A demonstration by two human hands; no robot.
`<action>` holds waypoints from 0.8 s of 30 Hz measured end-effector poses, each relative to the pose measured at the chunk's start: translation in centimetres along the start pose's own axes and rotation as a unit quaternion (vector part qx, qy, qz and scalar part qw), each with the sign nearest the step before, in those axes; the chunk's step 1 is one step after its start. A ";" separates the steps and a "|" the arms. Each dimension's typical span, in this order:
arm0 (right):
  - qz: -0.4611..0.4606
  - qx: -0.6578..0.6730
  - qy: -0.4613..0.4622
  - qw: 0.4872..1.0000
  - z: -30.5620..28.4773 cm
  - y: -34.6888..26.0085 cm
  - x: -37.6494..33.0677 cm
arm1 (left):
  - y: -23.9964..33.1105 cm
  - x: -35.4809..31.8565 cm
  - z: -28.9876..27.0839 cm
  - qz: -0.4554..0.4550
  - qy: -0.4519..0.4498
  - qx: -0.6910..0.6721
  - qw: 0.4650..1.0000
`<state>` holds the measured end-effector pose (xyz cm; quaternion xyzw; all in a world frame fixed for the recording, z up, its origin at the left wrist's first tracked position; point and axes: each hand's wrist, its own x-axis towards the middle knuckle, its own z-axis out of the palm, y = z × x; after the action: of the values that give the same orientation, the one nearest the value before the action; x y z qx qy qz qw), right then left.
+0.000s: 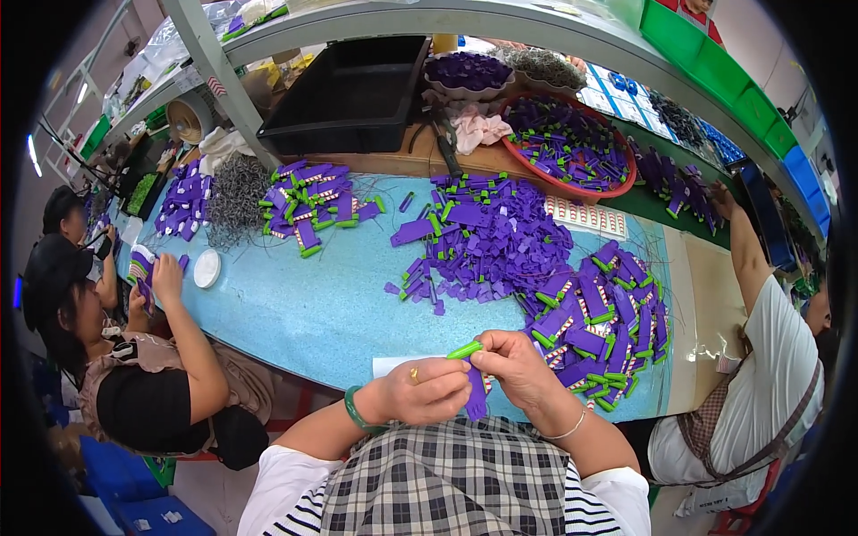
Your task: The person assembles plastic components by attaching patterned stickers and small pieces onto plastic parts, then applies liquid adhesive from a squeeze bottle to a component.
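Close to my body, over the table's near edge, my left hand point(420, 390) and my right hand point(518, 373) meet with bent fingers around one purple plastic part point(476, 399) that has a bright green cylinder point(464, 349) at its upper end. Fingertips of both hands pinch it just below the green end, and they hide its middle. Right of my hands spreads a pile of purple parts with green ends and striped stickers point(590, 317). Beyond my hands lies a heap of loose purple pieces point(509, 237). A white sheet point(386, 366) lies partly under my left hand.
A red basin point(633, 170) of purple-green parts, a black tray point(335, 138) and pliers point(444, 147) stand at the back. A striped sticker sheet point(585, 217) lies near the basin. Co-workers sit left point(170, 357) and right point(760, 384). A shelf frame point(402, 22) crosses above.
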<state>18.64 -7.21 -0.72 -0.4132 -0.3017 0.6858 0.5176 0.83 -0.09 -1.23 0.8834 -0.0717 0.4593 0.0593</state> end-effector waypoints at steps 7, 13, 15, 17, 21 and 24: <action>0.088 0.028 -0.009 0.996 1.4 0.7 -0.8 | 0.2 0.0 -0.6 0.017 -0.007 0.024 1.000; 0.095 -0.081 -0.103 0.987 -1.3 0.9 -2.7 | -0.3 -1.2 -0.2 -0.045 -0.007 0.032 0.998; -0.066 -0.077 -0.029 0.994 -2.0 1.5 -2.5 | -0.4 -1.5 0.2 -0.098 0.004 -0.030 0.995; -0.219 -0.231 0.139 0.938 -1.0 1.6 -1.9 | 0.3 -1.2 1.3 -0.210 0.065 -0.067 0.973; -0.286 -0.395 0.064 0.871 -2.5 2.8 -1.1 | -0.2 0.1 2.5 -0.348 -0.002 -0.202 0.916; -0.166 -0.051 0.160 0.972 -2.3 2.6 -1.0 | -3.1 -0.7 2.3 -0.455 -0.026 -0.117 0.882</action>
<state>19.57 -8.96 -3.77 -0.4879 -0.3140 0.4989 0.6438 2.86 2.66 -3.21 0.8169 0.2836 0.3471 0.3630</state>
